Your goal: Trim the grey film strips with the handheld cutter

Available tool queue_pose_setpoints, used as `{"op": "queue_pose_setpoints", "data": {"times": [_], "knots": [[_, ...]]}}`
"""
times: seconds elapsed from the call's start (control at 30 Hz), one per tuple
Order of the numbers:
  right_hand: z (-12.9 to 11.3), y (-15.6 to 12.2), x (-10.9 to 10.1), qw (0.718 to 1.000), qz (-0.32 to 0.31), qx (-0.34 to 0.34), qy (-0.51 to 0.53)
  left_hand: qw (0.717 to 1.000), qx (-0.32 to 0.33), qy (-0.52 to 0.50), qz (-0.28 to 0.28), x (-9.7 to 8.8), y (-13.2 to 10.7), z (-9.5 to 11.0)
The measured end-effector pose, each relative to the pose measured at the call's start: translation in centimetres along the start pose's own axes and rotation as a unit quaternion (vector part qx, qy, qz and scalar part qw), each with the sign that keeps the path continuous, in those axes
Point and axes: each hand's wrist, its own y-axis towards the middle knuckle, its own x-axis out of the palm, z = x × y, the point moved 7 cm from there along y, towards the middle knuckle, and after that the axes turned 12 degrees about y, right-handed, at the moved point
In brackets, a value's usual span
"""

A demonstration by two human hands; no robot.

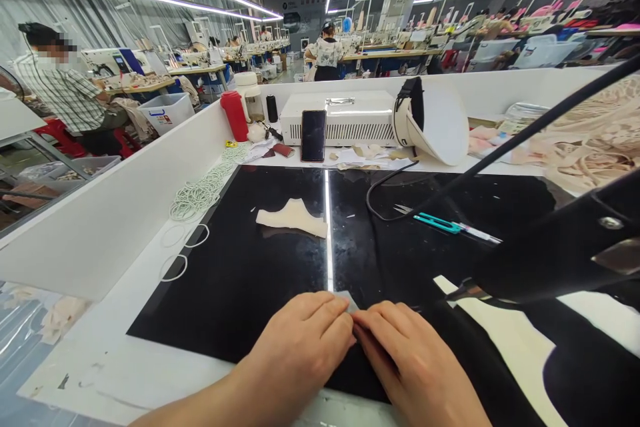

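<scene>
Over the black mat (pixel 215 280), both hands (pixel 313 337) (pixel 413 350) hold a small grey piece (pixel 347 299).

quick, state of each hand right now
Left hand: fingers curled at a grey piece; grip hidden.
Right hand: fingers curled beside it; grip hidden.

Cut piece (pixel 293 217) on mat (pixel 225 280), bands (pixel 197 199) left, snips (pixel 437 222) right, phone (pixel 313 136) behind, left hand (pixel 309 340) in front

Bare left hand (pixel 305 343), bare right hand (pixel 415 353)
</scene>
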Motion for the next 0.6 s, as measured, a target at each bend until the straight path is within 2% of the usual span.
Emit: {"op": "queue_pose_setpoints", "data": {"times": [0.17, 0.33, 0.43, 0.6], "knots": [[0.1, -0.1, -0.1, 1.000, -0.001, -0.003, -0.001, 1.000, 0.000, 0.012, -0.003, 0.1, 0.0, 0.0], [0.1, 0.2, -0.3, 1.000, 0.000, -0.010, 0.005, 0.997, 0.010, 0.050, 0.051, 0.1, -0.1, 0.3], [-0.1, 0.5, -0.4, 1.000, 0.001, -0.017, 0.002, 0.997, 0.008, 0.056, 0.060, 0.3, -0.2, 0.3], [0.4, -0.7, -2.3, 0.999, 0.024, -0.039, 0.000, 0.998, 0.005, 0.041, 0.044, 0.8, -0.1, 0.3]]}}
